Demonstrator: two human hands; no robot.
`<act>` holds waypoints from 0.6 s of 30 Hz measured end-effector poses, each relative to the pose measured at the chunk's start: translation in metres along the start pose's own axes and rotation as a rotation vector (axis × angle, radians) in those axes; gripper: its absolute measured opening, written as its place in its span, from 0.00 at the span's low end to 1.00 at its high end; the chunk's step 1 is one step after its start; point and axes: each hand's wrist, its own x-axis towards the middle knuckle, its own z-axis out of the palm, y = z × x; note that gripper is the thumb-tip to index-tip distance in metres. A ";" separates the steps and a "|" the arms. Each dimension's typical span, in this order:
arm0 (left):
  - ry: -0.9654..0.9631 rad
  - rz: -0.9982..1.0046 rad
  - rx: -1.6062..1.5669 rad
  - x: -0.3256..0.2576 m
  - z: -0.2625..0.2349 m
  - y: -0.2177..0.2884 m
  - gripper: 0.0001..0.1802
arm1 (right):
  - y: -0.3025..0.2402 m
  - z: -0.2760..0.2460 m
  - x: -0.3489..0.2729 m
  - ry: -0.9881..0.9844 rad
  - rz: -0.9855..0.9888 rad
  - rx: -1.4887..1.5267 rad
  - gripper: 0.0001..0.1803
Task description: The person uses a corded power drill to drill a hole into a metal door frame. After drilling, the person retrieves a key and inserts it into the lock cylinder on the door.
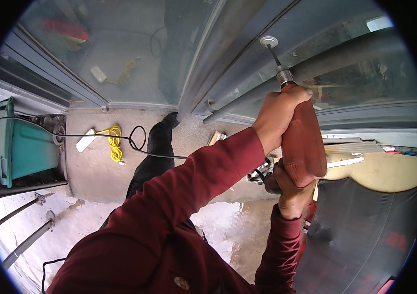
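Note:
A red power drill is held in both my hands, pointing away from me. My left hand wraps round its front part, just behind the metal chuck. At the rear, my right hand is closed round the handle, with part of its fingers hidden by the drill body. From the chuck a thin shaft runs to a round whitish disc at the grey metal frame. Whether the disc belongs to the bit or the frame, I cannot tell.
A dark pipe slants beside the drill, in front of glass panels. A black cable crosses the floor near my foot, by a white power strip with yellow cord. A green bin stands left; a dark-covered object lies right.

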 end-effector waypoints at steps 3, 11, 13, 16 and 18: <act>0.010 -0.026 0.052 -0.002 -0.005 0.002 0.17 | 0.010 0.010 -0.002 0.016 -0.031 0.076 0.10; 0.025 -0.008 0.159 -0.004 -0.014 0.002 0.17 | 0.032 0.017 -0.004 0.009 -0.036 0.180 0.14; 0.030 -0.011 0.196 -0.004 -0.018 0.003 0.18 | 0.044 0.023 -0.006 0.042 -0.042 0.204 0.16; 0.038 -0.002 0.258 -0.004 -0.025 0.004 0.19 | 0.064 0.031 -0.005 0.033 -0.063 0.211 0.20; 0.050 0.021 0.297 -0.003 -0.028 0.005 0.20 | 0.075 0.036 -0.005 0.033 -0.042 0.253 0.22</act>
